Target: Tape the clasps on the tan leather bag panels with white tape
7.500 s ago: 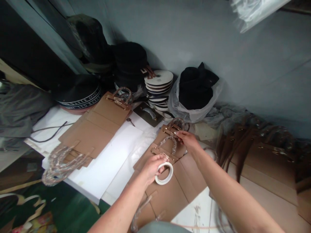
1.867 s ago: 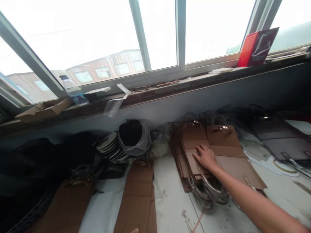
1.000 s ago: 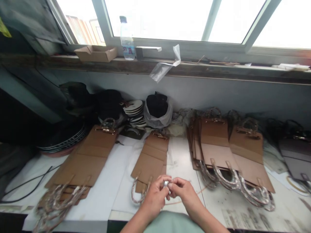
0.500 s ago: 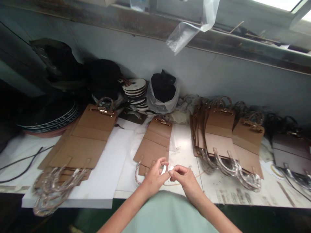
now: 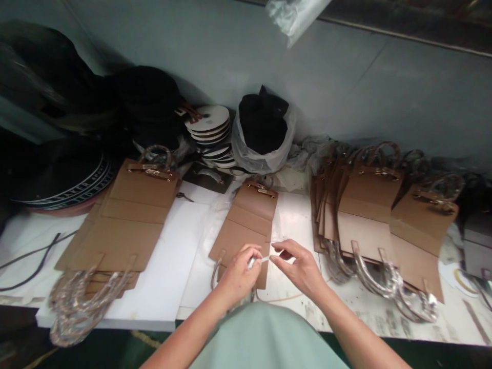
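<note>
In front of my body, my left hand [image 5: 241,275] is closed with its fingers curled round a small white strip [image 5: 265,259], perhaps tape. The strip's free end points right, up to my right thumb's tip; whether they touch I cannot tell. My right hand [image 5: 299,264] has its thumb and forefinger apart, and nothing shows gripped between them. Just beyond both hands lies a brown leather bag panel [image 5: 246,218], with a metal clasp and a handle at its far end. My left hand covers part of its near end.
Stacked brown panels with plastic-wrapped handles [image 5: 130,225] lie left on white sheets, and more panels [image 5: 365,230] lie right. Behind stand white-sided reels [image 5: 209,123], a plastic bag of black material [image 5: 263,125] and a black roll of lettered band [image 5: 65,177]. Clear plastic [image 5: 295,18] hangs above.
The hands were together at the white piece; now the right fingers have parted and moved slightly right, and the left hand keeps the strip. The view has tilted down.
</note>
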Action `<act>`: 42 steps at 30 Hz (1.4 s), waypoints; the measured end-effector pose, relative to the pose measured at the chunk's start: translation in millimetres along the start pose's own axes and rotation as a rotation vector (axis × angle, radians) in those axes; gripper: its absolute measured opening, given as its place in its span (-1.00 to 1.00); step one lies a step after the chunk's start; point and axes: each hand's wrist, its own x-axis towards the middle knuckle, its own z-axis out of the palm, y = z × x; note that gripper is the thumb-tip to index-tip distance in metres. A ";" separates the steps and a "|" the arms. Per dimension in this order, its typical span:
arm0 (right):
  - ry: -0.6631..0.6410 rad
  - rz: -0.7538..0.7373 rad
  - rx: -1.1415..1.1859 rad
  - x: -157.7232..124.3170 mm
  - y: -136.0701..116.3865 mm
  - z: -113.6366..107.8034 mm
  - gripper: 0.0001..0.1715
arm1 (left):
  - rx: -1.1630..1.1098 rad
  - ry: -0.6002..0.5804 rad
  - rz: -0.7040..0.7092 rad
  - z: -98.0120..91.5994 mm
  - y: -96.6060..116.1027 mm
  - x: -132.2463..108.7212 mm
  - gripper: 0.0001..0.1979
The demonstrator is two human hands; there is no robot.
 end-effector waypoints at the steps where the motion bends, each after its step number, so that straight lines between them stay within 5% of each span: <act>1: -0.050 -0.043 0.018 6.3 1.3 -1.1 -0.83 | 0.010 -0.012 0.000 -1.9 0.8 4.1 -0.89; 5: -0.182 -0.129 -0.022 28.1 1.2 -3.2 -0.89 | 0.036 -0.042 -0.013 -8.1 4.0 20.7 -0.89; 18: -0.347 -0.066 -0.095 80.5 10.3 -8.1 -0.85 | -0.057 -0.098 -0.072 -17.6 6.6 65.3 -0.91; 22: -0.491 0.020 -0.015 96.2 5.2 -12.3 -0.82 | -0.377 -0.184 -0.378 -10.5 -4.6 77.1 -0.91; 26: -0.778 0.180 0.265 123.2 0.1 -27.6 -0.93 | -0.713 -0.097 -0.672 -8.8 -27.6 88.9 -0.80; 28: -0.712 0.235 0.375 148.1 6.0 -33.0 -0.80 | -0.889 -0.105 -0.707 -12.7 -42.2 92.4 -0.74; 32: -0.364 0.271 0.421 216.7 40.2 -29.2 -0.58 | -1.140 -0.186 -0.765 -18.3 -70.8 92.1 -0.78; 37: -0.371 0.381 0.214 278.6 83.0 -9.9 -0.56 | -1.202 -0.199 -0.780 -16.3 -92.7 90.0 -0.79; 42: -0.357 0.384 0.052 290.5 100.8 0.2 -0.75 | -1.168 -0.199 -0.769 -16.6 -96.4 92.7 -0.78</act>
